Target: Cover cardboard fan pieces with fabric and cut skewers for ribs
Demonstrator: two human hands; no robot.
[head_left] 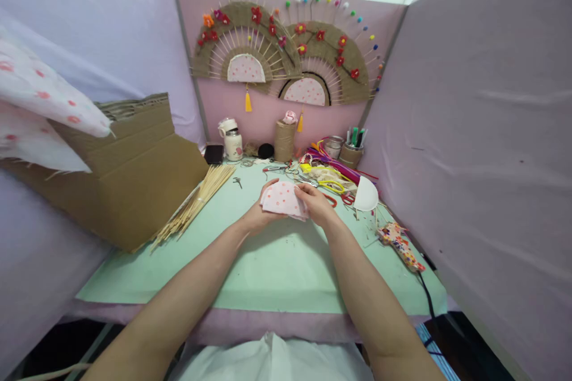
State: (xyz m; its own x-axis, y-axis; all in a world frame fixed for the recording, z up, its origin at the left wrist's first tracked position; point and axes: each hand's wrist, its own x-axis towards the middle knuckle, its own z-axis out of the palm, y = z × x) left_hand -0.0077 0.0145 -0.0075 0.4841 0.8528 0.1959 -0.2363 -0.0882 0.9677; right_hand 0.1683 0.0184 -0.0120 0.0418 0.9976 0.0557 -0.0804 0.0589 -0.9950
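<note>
A white half-circle of fabric with pink dots (282,197) is held up over the middle of the table, a second layer showing along its lower right edge. My left hand (261,214) supports it from the left and underneath, fingers mostly hidden behind it. At its right side, my right hand (315,202) pinches the edge between thumb and fingers. A plain white half-circle (366,194) lies to the right of that hand. Just beyond the hands are yellow-handled scissors (330,186) and red-handled scissors (347,198).
Bamboo sticks (196,199) and a cardboard sheet (134,184) occupy the left. A dotted cloth (49,86) hangs there. On the right lies a patterned glue gun (401,245) with a black cord. Behind stand a bottle (232,143), a twine-wrapped cylinder (285,141) and a pen holder (351,155).
</note>
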